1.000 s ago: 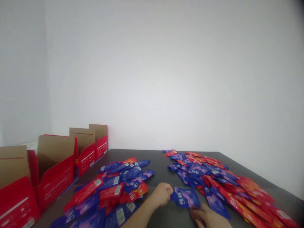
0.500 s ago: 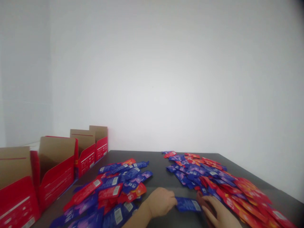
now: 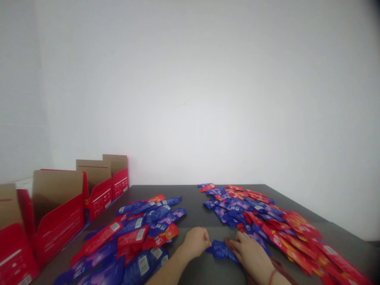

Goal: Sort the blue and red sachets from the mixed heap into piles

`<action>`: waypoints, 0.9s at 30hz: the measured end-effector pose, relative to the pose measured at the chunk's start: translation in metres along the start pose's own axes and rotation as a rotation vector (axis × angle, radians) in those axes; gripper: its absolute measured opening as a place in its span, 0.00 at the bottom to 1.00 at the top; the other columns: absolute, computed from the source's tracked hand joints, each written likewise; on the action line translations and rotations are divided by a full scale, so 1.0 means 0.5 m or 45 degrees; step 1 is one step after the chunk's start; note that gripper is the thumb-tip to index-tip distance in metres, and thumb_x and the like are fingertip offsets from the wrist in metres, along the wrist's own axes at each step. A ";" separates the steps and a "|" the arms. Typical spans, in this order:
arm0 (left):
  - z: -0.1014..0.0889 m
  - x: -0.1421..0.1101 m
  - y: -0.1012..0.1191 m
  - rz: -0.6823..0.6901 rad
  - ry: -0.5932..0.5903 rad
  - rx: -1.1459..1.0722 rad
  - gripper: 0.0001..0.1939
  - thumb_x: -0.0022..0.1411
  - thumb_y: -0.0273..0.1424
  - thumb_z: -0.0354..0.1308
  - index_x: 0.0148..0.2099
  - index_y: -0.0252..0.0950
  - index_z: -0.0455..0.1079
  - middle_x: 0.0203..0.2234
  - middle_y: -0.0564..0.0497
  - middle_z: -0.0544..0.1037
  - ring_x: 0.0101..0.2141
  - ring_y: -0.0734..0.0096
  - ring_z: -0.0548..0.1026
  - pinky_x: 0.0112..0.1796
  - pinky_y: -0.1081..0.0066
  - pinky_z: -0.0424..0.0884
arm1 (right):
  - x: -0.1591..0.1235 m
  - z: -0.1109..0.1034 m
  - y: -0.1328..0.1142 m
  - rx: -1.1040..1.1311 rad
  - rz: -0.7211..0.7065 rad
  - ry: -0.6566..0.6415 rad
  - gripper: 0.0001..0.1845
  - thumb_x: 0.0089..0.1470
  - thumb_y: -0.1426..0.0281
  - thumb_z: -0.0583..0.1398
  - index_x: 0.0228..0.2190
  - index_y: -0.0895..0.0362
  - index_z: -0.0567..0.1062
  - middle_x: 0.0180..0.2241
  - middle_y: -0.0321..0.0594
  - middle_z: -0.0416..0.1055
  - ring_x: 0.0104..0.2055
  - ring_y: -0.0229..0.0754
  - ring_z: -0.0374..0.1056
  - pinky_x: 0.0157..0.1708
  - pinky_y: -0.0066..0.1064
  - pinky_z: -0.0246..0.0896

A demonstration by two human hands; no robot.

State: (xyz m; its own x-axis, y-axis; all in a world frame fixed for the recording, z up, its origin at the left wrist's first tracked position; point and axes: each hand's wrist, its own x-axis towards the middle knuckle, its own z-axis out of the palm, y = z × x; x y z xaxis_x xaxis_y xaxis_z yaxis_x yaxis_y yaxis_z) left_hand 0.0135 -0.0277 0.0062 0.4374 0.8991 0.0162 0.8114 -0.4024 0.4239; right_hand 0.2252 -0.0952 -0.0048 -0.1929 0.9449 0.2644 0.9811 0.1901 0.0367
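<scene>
A blue packet [image 3: 221, 250] lies on the dark table between my hands, its surface wrinkled. My left hand [image 3: 196, 242] pinches the packet's left end between closed fingers. Over its right end, my right hand [image 3: 251, 253] is closed on a brown cloth [image 3: 232, 246], fingers bent down against the packet. More of the cloth shows under the right wrist. Part of the packet's right end is hidden by the cloth and fingers.
Left of my hands lies a pile of red and blue packets [image 3: 130, 233]. A larger pile of packets [image 3: 276, 225] spreads along the right. Several open red cardboard boxes [image 3: 63, 221] stand in a row at the left edge of the table [image 3: 192, 206]. A white wall [image 3: 192, 99] rises behind.
My right hand and the cloth have moved left onto the packet, covering its right end. The packet has gone from flat to wrinkled. The view has shifted slightly right.
</scene>
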 end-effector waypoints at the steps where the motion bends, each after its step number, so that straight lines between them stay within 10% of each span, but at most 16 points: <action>1: -0.001 0.001 0.001 -0.024 -0.016 0.006 0.04 0.54 0.28 0.61 0.35 0.39 0.76 0.31 0.55 0.79 0.33 0.70 0.76 0.31 0.76 0.63 | 0.011 -0.004 -0.006 -0.020 0.015 -0.005 0.16 0.62 0.70 0.52 0.39 0.50 0.79 0.38 0.44 0.73 0.41 0.46 0.70 0.40 0.34 0.61; 9: -0.014 -0.006 -0.003 -0.139 -0.010 0.079 0.05 0.54 0.27 0.59 0.31 0.38 0.76 0.29 0.50 0.80 0.34 0.64 0.77 0.31 0.73 0.65 | -0.004 0.001 -0.088 -0.123 -0.070 0.038 0.20 0.58 0.75 0.54 0.50 0.54 0.75 0.46 0.50 0.72 0.49 0.54 0.67 0.45 0.42 0.61; 18: -0.011 -0.005 -0.008 -0.182 0.073 0.108 0.09 0.58 0.25 0.55 0.40 0.37 0.74 0.37 0.47 0.79 0.40 0.60 0.76 0.36 0.70 0.66 | -0.050 -0.023 0.048 -0.161 0.163 -0.048 0.19 0.61 0.74 0.51 0.46 0.54 0.78 0.46 0.52 0.72 0.48 0.52 0.69 0.42 0.38 0.64; 27: -0.010 -0.007 -0.013 -0.127 0.071 0.117 0.09 0.56 0.26 0.55 0.38 0.38 0.74 0.36 0.51 0.79 0.38 0.65 0.76 0.36 0.73 0.65 | 0.048 -0.039 -0.093 0.060 0.042 0.047 0.13 0.59 0.72 0.55 0.38 0.50 0.80 0.39 0.42 0.73 0.45 0.49 0.66 0.42 0.36 0.60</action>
State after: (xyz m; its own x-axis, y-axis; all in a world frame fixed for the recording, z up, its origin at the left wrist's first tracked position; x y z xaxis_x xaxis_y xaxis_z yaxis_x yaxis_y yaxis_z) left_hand 0.0049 -0.0272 0.0082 0.3329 0.9425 0.0292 0.8831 -0.3225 0.3409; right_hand 0.1751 -0.0866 0.0185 -0.1593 0.9406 0.2998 0.9849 0.1724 -0.0175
